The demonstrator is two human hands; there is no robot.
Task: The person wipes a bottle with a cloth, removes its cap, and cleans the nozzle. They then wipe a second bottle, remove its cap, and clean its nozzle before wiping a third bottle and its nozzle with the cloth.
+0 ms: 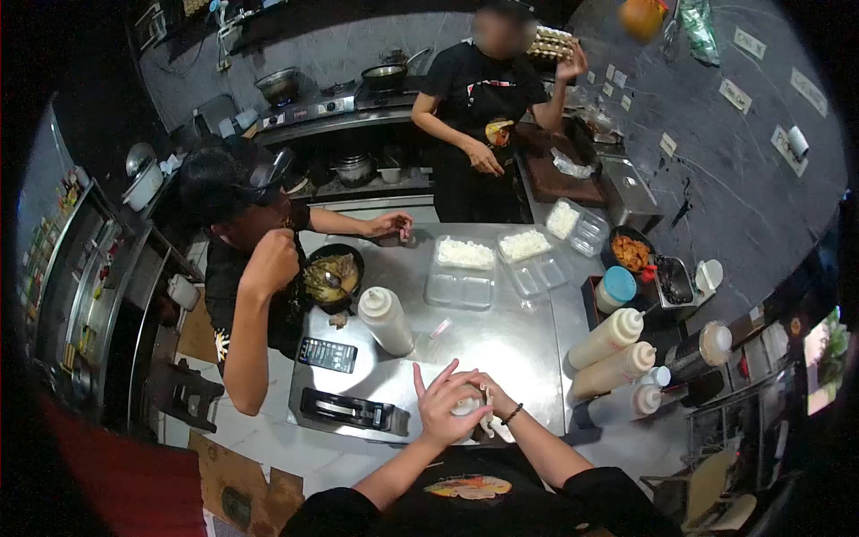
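The left hand (pixel 445 404) and right hand (pixel 491 412) clasp a small white lump (pixel 465 408), seemingly shaping it; next it wants even, gentle pressure.

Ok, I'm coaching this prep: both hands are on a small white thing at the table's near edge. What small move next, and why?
Probably lift the left hand a little: it covers the white thing, which the right hand holds from the side, so its shape cannot be judged.
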